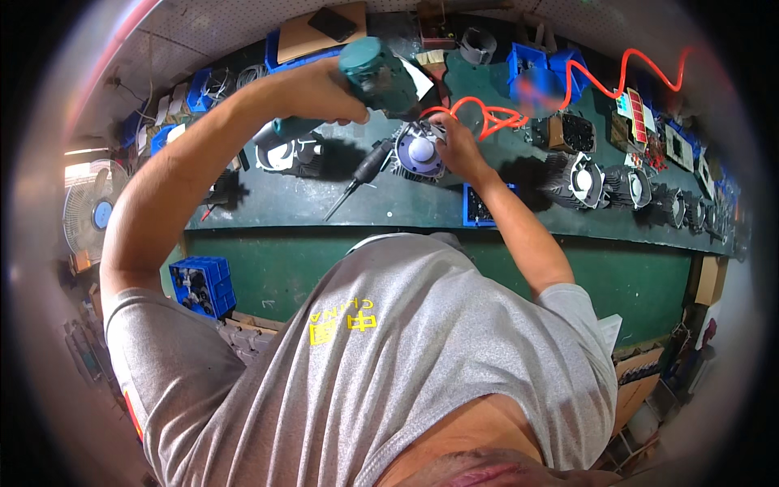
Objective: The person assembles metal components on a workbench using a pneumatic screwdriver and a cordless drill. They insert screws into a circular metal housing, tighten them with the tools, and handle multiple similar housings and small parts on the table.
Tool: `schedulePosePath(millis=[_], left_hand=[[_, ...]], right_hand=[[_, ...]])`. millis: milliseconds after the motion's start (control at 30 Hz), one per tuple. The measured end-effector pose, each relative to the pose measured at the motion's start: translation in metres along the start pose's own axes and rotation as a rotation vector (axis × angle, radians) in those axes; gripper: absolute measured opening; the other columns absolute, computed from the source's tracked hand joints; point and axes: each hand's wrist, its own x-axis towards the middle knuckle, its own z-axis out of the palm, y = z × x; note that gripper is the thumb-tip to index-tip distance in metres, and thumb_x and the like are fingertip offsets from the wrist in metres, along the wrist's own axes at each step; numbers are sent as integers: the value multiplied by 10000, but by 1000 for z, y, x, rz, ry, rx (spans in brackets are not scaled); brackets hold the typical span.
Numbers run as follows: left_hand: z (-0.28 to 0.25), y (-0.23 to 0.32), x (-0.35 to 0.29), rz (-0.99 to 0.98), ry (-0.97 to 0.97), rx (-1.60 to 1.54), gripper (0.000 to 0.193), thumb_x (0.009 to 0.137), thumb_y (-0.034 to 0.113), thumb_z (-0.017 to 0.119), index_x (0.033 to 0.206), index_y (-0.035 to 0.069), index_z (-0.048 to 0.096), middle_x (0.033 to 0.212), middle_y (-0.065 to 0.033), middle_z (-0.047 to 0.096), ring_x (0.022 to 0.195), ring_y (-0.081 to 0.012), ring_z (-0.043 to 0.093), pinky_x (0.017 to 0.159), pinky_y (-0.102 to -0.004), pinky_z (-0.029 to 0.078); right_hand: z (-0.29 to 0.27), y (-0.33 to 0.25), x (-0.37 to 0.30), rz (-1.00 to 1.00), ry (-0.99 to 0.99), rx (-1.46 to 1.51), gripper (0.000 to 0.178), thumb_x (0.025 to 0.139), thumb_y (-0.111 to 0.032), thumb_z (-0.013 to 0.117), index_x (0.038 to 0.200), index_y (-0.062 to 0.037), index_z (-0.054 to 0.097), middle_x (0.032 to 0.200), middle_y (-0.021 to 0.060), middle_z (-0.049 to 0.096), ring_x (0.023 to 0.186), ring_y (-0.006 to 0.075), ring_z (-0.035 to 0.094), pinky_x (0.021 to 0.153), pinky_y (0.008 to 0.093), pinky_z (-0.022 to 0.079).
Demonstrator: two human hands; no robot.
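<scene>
Closest in, much of the foreground is filled by the grey shirt (454,325), and part of the front edge of the bench (430,203) is covered by it. Below, at left, a blue crate (221,284) is seen. Onto the bench: a small blue tray (467,204) is partly blocked by the right forearm (527,235), and a black screwdriver-shaped tool (370,166) is laid just beside the finned housing (420,150), set mid-bench. The housing's upper rim is touched by the right hand (461,150); whether anything is pinched there cannot be told. A teal power tool (361,55) is clasped in the left hand's (324,93) grip, its working tip not made out. Farther back, an orange hose (493,122) is looped; the bench's far right end is swallowed by the dark rim.
</scene>
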Motion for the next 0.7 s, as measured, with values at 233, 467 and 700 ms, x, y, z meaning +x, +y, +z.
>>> schedulePosePath(millis=[233,467,700], left_hand=[[26,-47,-54,-11,155,-185,287,853,215,802,1065,38,725,865,-28,707,759,-126,641,699,-306,542],[86,-102,-90,4,329,-580,196,858,119,789,1014,19,725,819,-14,679,724,-100,587,658,-279,509],[127,-126,-104,87,405,-783,137,833,96,765,936,28,706,754,-16,649,686,-101,583,642,-286,501]], right_hand=[[-20,-32,17,-196,-288,-467,170,834,-31,660,982,-87,721,1228,123,639,1044,363,690,883,473,576],[-28,-27,48,-437,-607,-711,177,777,-15,672,952,-33,689,1220,206,607,949,402,709,778,494,584],[-17,-32,48,-460,-621,-818,183,767,21,676,947,-10,669,1256,206,589,952,395,714,753,497,580]])
